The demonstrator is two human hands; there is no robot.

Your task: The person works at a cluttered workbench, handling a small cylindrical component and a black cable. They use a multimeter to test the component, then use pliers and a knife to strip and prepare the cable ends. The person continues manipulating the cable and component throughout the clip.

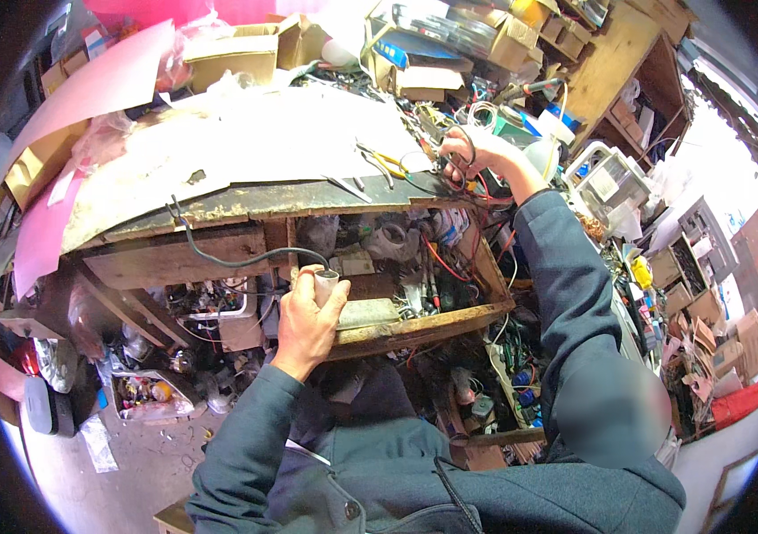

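Note:
My left hand [306, 320] is closed around a short pale cylinder [326, 281] with a round end, held above the open drawer [379, 341]. A black cable [241, 262] runs from beside the cylinder to the bench edge, where its split end [175, 206] lies. At the right end of the bench, my right hand [484, 153] has its fingers in the black loop handles of scissors [460, 165]. Their blades are hard to make out among the clutter. Pliers with yellow handles [386, 165] and a pointed metal tool [349, 189] lie to the left of that hand.
A pale sheet [281, 133] covers the worn wooden bench. Cardboard boxes [232, 58], wires and tools crowd its back and right side. Under the bench stands a box of small parts [152, 392]. A clear plastic container [610, 178] sits to the right.

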